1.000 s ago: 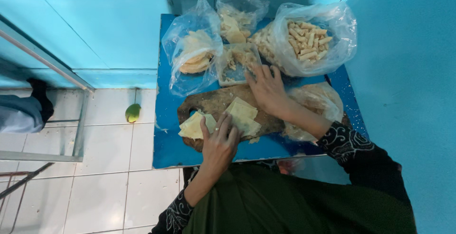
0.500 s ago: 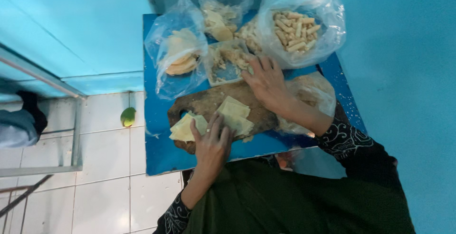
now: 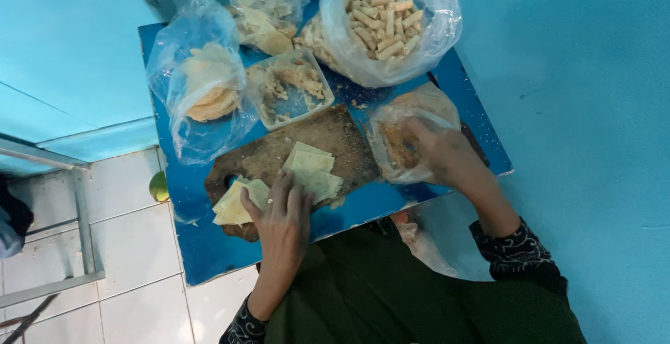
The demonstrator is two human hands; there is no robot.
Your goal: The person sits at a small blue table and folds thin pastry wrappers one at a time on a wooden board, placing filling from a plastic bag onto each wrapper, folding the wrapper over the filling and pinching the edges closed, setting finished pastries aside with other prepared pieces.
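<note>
A worn wooden cutting board (image 3: 328,135) lies on a small blue table (image 3: 209,246). Thin pale dough sheets (image 3: 313,169) lie on the board, with a second stack (image 3: 237,203) at its left end. My left hand (image 3: 283,218) rests flat on the board, fingers spread, touching the dough sheets. My right hand (image 3: 447,152) reaches into a clear plastic bag of brownish filling (image 3: 401,141) at the board's right end. I cannot tell whether its fingers hold anything inside the bag.
At the back stand a bag of rolled pastry sticks (image 3: 384,19), a bag of flat round wrappers (image 3: 206,89), another bag of dough pieces (image 3: 265,16) and a clear plastic tub (image 3: 289,86). A green fruit (image 3: 159,187) lies on the tiled floor. Blue walls stand close.
My right hand has moved from the top of the board to the right, into the bag of filling. My left hand stays on the dough sheets. The camera has shifted closer.
</note>
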